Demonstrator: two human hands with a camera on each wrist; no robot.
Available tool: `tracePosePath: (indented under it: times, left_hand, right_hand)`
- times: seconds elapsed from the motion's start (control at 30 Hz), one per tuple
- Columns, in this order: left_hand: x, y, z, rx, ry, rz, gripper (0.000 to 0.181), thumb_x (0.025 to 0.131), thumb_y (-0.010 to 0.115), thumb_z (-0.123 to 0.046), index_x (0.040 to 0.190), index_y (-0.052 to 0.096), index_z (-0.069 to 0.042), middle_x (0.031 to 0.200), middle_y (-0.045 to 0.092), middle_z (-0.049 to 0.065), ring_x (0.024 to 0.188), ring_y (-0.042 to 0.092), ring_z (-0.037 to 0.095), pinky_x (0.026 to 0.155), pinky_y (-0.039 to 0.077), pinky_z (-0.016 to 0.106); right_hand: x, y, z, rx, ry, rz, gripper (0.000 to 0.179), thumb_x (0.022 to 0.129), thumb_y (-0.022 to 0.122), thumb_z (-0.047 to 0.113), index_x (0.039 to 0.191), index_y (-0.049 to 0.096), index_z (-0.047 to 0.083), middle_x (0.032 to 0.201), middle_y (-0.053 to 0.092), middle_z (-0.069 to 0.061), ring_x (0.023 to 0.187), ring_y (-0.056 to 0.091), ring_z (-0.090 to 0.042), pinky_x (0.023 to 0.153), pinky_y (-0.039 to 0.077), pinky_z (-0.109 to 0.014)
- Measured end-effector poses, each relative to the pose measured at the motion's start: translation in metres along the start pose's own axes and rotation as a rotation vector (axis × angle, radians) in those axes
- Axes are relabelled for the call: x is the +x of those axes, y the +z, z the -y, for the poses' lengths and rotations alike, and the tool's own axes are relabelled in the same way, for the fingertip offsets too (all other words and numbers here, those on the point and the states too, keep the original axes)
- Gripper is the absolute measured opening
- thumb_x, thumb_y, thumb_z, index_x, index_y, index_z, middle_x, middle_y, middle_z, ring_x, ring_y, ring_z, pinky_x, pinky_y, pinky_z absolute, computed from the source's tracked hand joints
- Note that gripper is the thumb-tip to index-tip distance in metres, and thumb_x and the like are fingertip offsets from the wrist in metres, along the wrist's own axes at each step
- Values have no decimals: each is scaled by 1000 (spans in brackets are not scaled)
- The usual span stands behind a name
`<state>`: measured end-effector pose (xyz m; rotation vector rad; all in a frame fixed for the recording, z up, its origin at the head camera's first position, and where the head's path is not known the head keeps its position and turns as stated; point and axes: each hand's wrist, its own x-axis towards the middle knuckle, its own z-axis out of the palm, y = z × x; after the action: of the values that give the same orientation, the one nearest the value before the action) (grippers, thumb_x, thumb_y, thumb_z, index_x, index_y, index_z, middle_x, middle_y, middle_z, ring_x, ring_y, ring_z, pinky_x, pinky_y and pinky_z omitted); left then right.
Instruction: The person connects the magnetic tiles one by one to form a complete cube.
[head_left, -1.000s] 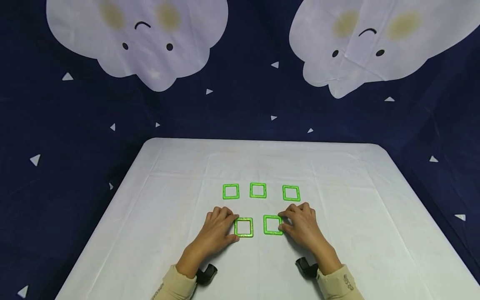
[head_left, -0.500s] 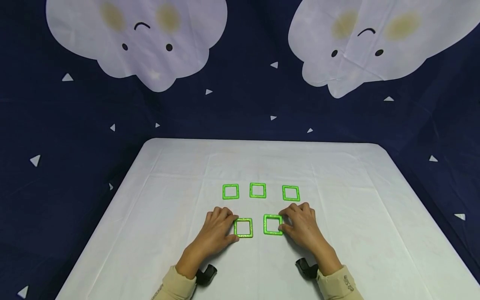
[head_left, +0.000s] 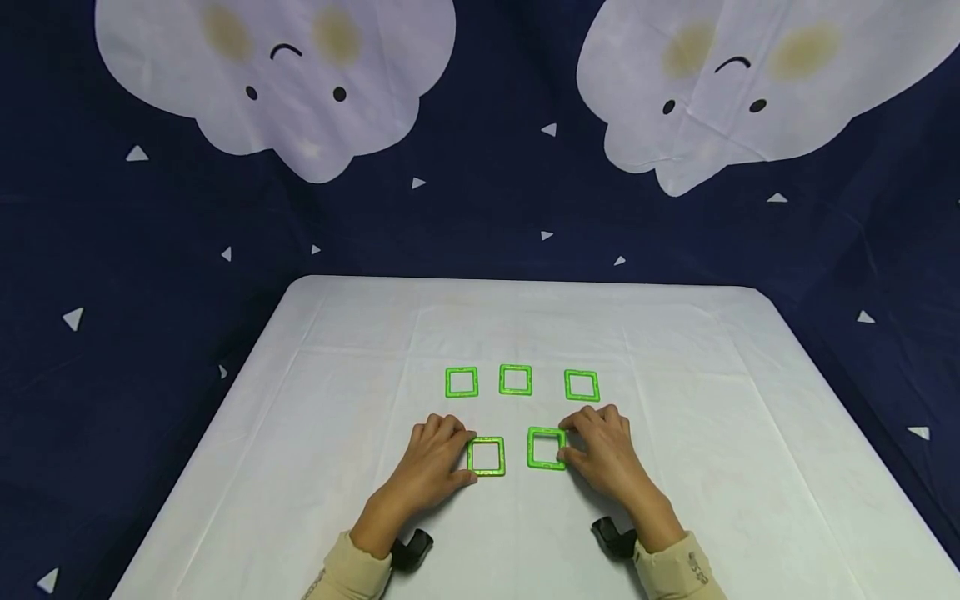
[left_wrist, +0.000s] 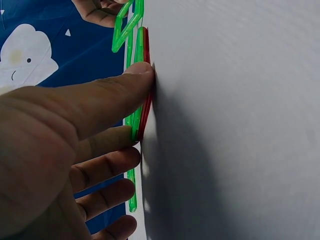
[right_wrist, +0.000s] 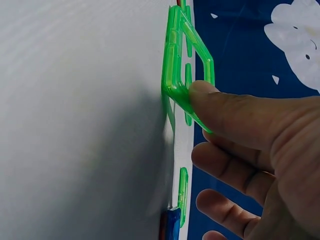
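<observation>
My left hand [head_left: 433, 462] pinches a green square magnetic tile [head_left: 486, 457] by its left side, thumb at the near corner and a finger at the far one. A red layer [left_wrist: 146, 107] lies under this tile in the left wrist view. Across a small gap, my right hand [head_left: 606, 450] pinches another green square tile [right_wrist: 172, 55] between thumb and finger. That tile is tilted, its far edge raised off the white table. Both tiles are hollow frames.
Behind the hands, three green square tiles lie in a row: left [head_left: 462, 382], middle [head_left: 516, 380] and right [head_left: 582, 386]. A blue and red piece [right_wrist: 172, 224] shows low in the right wrist view. The white table [head_left: 360, 350] meets a dark blue curtain [head_left: 480, 233].
The right hand's tile has tipped up slightly at its far edge. The left hand's tile has shifted very slightly left and nearer. Both hands otherwise keep their places.
</observation>
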<state>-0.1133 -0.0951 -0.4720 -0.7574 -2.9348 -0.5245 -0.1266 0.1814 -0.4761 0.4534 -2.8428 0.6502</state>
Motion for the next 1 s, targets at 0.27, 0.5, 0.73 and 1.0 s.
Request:
tracePosePath:
  times: [0.27, 0.5, 0.73, 1.0]
  left_hand:
    - [-4, -1, -1, -6, 11, -2, 55, 75, 77, -38, 121, 62, -11, 107, 53, -2, 100, 41, 17, 89, 32, 39]
    - [-7, -1, -1, -22, 19, 5, 55, 76, 76, -39, 121, 62, -11, 107, 53, -2, 101, 40, 17, 89, 32, 40]
    - [-9, -1, -1, -22, 23, 3, 55, 76, 76, -39, 121, 62, -11, 107, 52, -2, 100, 40, 17, 89, 32, 40]
    - [-11, 0, -3, -21, 20, 3, 55, 76, 76, -39, 121, 62, -11, 107, 53, -1, 100, 40, 17, 89, 32, 40]
  right_hand:
    - [-1, -2, 0, 8, -28, -32, 31, 69, 83, 18, 94, 65, 14, 87, 58, 3, 87, 41, -20, 86, 30, -42]
    - [-2, -3, 2, 17, -29, -55, 30, 67, 84, 16, 91, 65, 13, 83, 58, 3, 83, 41, -18, 85, 31, -43]
    - [-3, -6, 4, 21, -31, -76, 29, 66, 84, 13, 87, 64, 13, 80, 59, 3, 81, 42, -18, 85, 31, -43]
    - [-7, -7, 5, 11, -59, -122, 28, 65, 85, 12, 81, 63, 13, 76, 58, 3, 79, 43, -18, 82, 33, -43]
